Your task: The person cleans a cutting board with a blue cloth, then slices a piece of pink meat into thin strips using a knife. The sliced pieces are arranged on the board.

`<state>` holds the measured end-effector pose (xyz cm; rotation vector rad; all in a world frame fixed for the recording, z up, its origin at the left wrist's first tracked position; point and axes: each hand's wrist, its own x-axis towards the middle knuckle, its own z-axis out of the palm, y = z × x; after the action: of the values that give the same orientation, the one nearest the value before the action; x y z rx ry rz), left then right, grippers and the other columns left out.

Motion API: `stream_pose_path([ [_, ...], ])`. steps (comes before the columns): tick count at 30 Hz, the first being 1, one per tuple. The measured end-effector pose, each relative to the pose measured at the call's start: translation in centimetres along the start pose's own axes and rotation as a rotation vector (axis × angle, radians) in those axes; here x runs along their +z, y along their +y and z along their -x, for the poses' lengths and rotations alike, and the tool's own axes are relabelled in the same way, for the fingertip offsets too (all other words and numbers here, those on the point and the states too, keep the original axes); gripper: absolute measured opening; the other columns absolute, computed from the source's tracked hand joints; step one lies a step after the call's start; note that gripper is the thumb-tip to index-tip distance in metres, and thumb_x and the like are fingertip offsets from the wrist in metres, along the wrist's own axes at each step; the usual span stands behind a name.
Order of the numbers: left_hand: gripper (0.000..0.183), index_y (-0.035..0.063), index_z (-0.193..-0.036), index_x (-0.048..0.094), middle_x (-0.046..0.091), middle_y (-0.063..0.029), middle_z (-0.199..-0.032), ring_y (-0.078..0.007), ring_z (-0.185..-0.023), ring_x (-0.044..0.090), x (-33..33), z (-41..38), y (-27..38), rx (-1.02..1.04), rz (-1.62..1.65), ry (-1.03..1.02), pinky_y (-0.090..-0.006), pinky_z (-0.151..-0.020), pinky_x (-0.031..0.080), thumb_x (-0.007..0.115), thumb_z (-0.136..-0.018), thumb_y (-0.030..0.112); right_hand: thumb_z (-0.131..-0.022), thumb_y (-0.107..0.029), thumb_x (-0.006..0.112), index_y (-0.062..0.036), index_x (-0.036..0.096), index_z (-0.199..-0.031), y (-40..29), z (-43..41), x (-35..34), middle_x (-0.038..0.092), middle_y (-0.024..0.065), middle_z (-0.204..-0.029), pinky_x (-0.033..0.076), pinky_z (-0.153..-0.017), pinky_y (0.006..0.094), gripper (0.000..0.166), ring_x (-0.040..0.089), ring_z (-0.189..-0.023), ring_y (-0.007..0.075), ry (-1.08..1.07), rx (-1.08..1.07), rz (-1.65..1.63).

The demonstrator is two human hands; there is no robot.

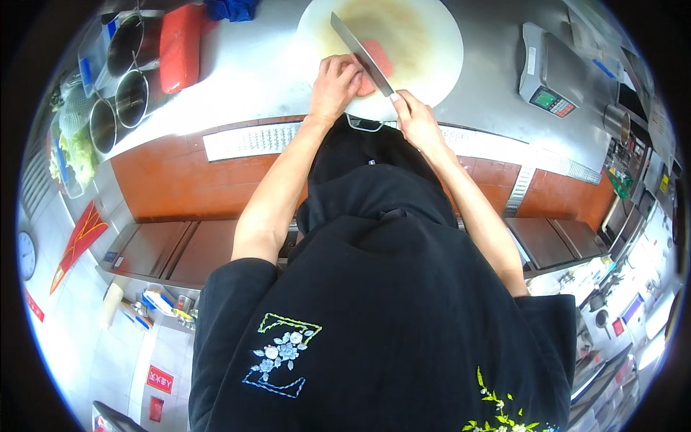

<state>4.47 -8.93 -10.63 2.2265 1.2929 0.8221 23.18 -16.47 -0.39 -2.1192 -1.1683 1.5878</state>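
A round white cutting board [444,40] with a yellowish stained middle lies on a steel counter. On its near half sits a piece of pinkish-red meat [378,54]. The curled fingers of my left hand [339,83] press on the left side of the meat. My right hand [418,120] grips the handle of a broad-bladed kitchen knife [360,49]. Its blade crosses the meat diagonally, pointing away to the upper left, close beside my left fingertips. The blade hides part of the meat, and I cannot tell how deep its edge sits.
To the right stands a digital kitchen scale [556,70] with a lit display. A red block [180,48] lies on the left, near several steel pots [131,97] and a container of leafy greens [75,156]. A blue cloth or bag [231,8] is at the far edge.
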Motion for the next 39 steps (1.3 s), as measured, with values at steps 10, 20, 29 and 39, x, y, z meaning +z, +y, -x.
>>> stream_pose_path([
  [10, 0.019, 0.0161, -0.103, 0.069, 0.061, -0.0053, -0.117, -0.0320, -0.116, 0.055, -0.6, 0.2, -0.3, 0.058, -0.025, -0.012, -0.0426, -0.092, 0.055, 0.072, -0.084, 0.015, -0.108, -0.036, 0.047, -0.0052, 0.059, -0.132, -0.4, 3.2, 2.1, 0.070, 0.0314, -0.108, 0.050, -0.095, 0.0523, 0.041, 0.065, -0.108, 0.0507, 0.142, -0.123, 0.009],
  [20, 0.019, 0.0108, -0.101, 0.068, 0.063, -0.0067, -0.118, -0.0344, -0.113, 0.056, -0.7, 0.2, -0.4, 0.068, 0.003, -0.015, -0.0452, -0.096, 0.051, 0.073, -0.083, 0.011, -0.108, -0.036, 0.045, -0.0042, 0.059, -0.129, -0.9, 3.4, 1.9, 0.069, 0.0342, -0.107, 0.049, -0.093, 0.0548, 0.040, 0.064, -0.108, 0.0534, 0.078, -0.095, -0.011],
  [29, 0.020, 0.0120, -0.101, 0.070, 0.064, -0.0058, -0.118, -0.0338, -0.114, 0.055, -0.6, 0.2, -0.5, 0.055, 0.011, -0.009, -0.0449, -0.097, 0.051, 0.074, -0.082, 0.011, -0.108, -0.036, 0.046, -0.0007, 0.061, -0.124, -1.1, 2.2, 2.1, 0.067, 0.0356, -0.105, 0.050, -0.091, 0.0563, 0.042, 0.063, -0.105, 0.0545, 0.111, -0.132, 0.024],
  [39, 0.021, 0.0162, -0.101, 0.070, 0.063, -0.0039, -0.120, -0.0331, -0.115, 0.056, -0.4, 0.8, -0.4, 0.019, -0.023, 0.007, -0.0437, -0.095, 0.053, 0.074, -0.081, 0.014, -0.108, -0.037, 0.044, -0.0023, 0.061, -0.121, -1.6, 1.0, 2.4, 0.068, 0.0352, -0.098, 0.049, -0.088, 0.0589, 0.041, 0.064, -0.099, 0.0552, 0.098, -0.119, 0.128],
])
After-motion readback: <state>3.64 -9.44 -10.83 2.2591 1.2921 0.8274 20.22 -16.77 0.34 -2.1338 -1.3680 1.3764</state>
